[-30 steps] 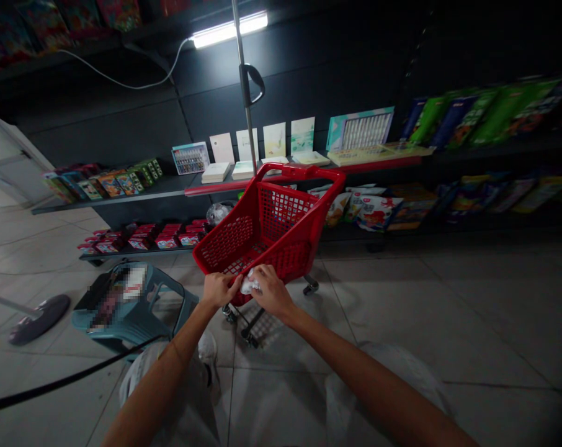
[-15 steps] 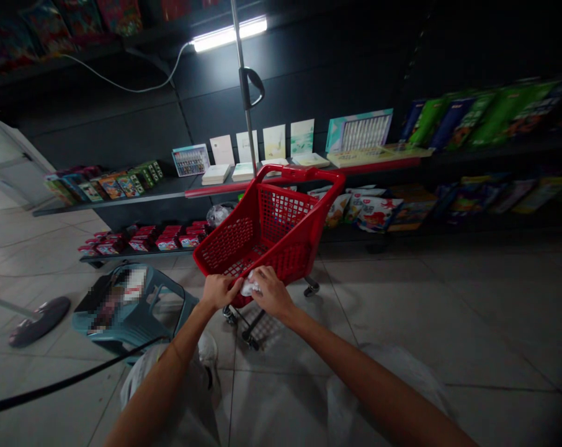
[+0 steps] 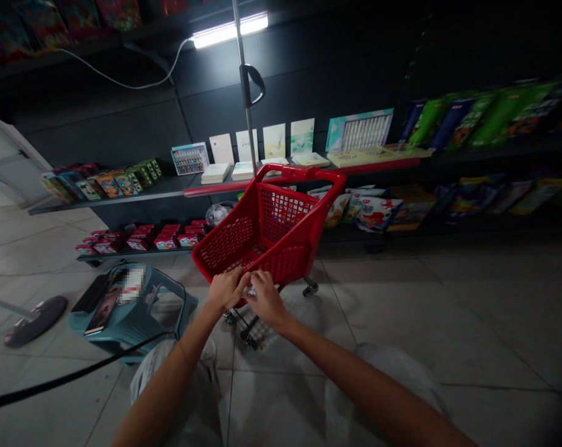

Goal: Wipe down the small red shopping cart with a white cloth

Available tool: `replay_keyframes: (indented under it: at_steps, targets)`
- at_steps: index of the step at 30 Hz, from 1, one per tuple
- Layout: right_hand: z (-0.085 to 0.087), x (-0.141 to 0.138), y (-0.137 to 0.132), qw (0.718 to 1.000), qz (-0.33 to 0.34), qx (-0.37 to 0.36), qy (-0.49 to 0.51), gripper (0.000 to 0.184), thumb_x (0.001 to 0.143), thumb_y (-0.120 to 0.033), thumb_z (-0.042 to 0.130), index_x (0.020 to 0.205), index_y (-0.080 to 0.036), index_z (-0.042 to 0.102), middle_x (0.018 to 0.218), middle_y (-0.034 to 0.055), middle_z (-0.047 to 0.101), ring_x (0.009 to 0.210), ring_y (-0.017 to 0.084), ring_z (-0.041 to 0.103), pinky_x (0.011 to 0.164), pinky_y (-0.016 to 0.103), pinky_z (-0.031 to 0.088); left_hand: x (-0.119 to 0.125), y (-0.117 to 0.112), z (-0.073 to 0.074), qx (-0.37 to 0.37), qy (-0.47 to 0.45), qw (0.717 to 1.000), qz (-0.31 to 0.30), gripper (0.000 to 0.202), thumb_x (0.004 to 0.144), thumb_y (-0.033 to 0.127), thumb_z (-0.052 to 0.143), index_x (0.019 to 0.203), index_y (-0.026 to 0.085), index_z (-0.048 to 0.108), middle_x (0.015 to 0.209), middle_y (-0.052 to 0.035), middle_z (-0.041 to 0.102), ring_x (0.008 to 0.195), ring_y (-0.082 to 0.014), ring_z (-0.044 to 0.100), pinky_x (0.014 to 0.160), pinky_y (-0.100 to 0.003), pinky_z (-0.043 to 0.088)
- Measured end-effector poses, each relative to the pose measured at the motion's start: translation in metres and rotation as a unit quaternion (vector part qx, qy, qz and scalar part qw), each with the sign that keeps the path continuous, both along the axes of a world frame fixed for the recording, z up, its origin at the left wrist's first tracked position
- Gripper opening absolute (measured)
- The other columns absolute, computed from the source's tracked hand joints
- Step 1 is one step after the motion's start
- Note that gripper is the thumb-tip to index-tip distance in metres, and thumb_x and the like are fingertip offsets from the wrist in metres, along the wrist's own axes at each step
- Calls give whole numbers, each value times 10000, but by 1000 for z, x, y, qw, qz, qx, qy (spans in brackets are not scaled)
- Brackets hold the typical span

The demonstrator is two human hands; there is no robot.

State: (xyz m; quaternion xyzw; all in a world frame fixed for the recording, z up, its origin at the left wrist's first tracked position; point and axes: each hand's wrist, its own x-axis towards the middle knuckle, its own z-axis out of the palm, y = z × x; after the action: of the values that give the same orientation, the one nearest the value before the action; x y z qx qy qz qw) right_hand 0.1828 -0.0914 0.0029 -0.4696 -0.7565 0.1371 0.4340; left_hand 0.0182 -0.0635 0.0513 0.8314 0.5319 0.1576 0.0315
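A small red plastic shopping cart (image 3: 281, 223) stands on the tiled floor in front of me, its mesh basket tilted toward me. My left hand (image 3: 226, 290) grips the near rim of the basket with curled fingers. My right hand (image 3: 266, 298) is closed on a small white crumpled cloth or tissue (image 3: 250, 292), pressed against the same rim right beside the left hand. Only a sliver of the white thing shows between the two hands.
A teal plastic stool (image 3: 132, 310) with dark flat items on it stands at the left. A metal pole (image 3: 244, 87) rises behind the cart. Dark shelves (image 3: 169, 185) hold boxes, cards and bags. A fan base (image 3: 34, 313) and a black cable (image 3: 67, 380) lie at the left.
My two hands have drawn closer together at the cart's rim, and the white cloth is now mostly covered by them. The cart has not moved.
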Motion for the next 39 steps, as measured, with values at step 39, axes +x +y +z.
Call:
replay_keyframes:
  at_steps: [39]
  targets:
    - [22,153,124,887,-301,35,349,353,693,-236,627,1036,-192,697,1093,71,705,982,222,637,956,389,516,-18,4,7,-34,45,998,-25,484,1112,476,226,971,249,629,886,-43,757,821,-194,702,728,-287,413]
